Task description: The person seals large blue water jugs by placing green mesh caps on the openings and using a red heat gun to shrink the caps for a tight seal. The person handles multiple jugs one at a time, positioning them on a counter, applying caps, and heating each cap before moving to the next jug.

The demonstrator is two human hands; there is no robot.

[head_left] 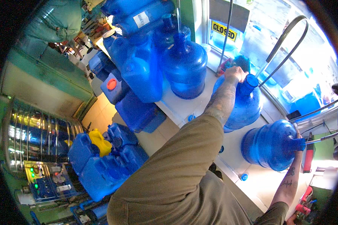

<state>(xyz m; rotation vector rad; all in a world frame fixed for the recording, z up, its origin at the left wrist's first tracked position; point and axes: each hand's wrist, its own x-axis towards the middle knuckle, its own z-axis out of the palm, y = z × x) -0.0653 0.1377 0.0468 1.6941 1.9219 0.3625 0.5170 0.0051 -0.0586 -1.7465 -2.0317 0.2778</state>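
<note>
A blue round water jug (243, 108) stands upright on the white counter, its open neck facing up. My left hand (236, 74) is closed just behind that neck; what its fingers hold is hidden. To the right, a second blue water jug (268, 145) is tilted, its mouth turned right toward a thin metal tube (322, 139). Its neck rests against my right hand (298, 152), whose fingers are wrapped behind it and partly hidden. Another tube (287, 47), bent in a tall loop, comes down beside the upright jug's neck.
Another round jug (184, 69) stands left of mine, beside blue rectangular containers (141, 75). More blue containers (101, 165), one yellow, are grouped lower left. Small blue caps (244, 177) lie on the counter (257, 183). A window with a yellow sign (224, 31) is behind.
</note>
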